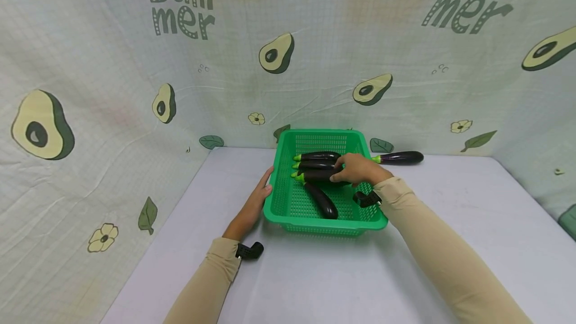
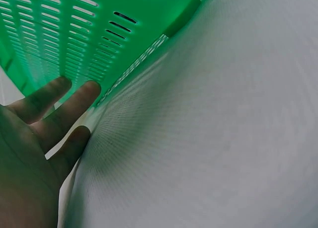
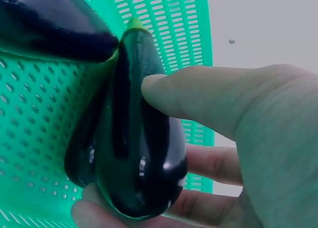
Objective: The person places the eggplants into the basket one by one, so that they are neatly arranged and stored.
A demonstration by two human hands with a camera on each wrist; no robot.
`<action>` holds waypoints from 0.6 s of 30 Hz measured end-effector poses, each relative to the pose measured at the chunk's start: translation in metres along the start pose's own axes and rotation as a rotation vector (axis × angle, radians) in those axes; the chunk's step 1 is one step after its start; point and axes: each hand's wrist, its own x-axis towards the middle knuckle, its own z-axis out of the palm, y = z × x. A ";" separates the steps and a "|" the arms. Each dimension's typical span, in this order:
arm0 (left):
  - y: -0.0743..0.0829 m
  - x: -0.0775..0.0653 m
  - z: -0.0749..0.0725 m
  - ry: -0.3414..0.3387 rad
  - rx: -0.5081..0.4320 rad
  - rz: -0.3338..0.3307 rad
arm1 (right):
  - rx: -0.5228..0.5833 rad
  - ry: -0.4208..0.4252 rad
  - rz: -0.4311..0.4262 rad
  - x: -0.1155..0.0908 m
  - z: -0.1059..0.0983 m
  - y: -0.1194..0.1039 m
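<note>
A green plastic basket [image 1: 315, 223] holds several dark purple eggplants with green stems. My right hand [image 1: 357, 170] reaches into it and grips an eggplant [image 3: 144, 138], thumb on top and fingers curled round its far side and blunt end. Under that one, partly hidden, lies another eggplant [image 3: 82, 148]. Nearer the front, a separate eggplant [image 1: 321, 201] slants across the basket floor. My left hand [image 1: 254, 201] rests against the basket's left side; in the left wrist view its straight fingers [image 2: 74, 106] touch the slotted wall.
Behind the basket's right side, one eggplant [image 1: 402, 158] lies on the white tabletop [image 1: 450, 199]. A printed cloth [image 1: 315, 99] with avocados and lettering hangs behind and along the sides. Each wrist carries a black camera mount [image 1: 249, 251].
</note>
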 end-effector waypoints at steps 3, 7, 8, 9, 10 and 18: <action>0.000 0.000 0.001 0.008 -0.002 0.012 | -0.013 -0.002 0.000 0.001 0.001 -0.002; 0.000 0.000 0.001 0.009 0.005 0.010 | -0.027 -0.012 0.001 0.003 0.005 -0.004; 0.000 0.000 0.001 0.008 0.007 0.007 | -0.030 -0.011 0.005 0.003 0.006 -0.004; -0.001 0.000 0.001 0.008 0.008 0.004 | -0.035 -0.013 0.004 0.004 0.006 -0.005; -0.001 0.000 0.001 0.007 0.008 0.001 | -0.038 -0.012 0.006 0.004 0.007 -0.005; 0.001 -0.001 0.000 -0.003 -0.002 -0.014 | -0.042 -0.007 -0.015 0.007 0.012 -0.011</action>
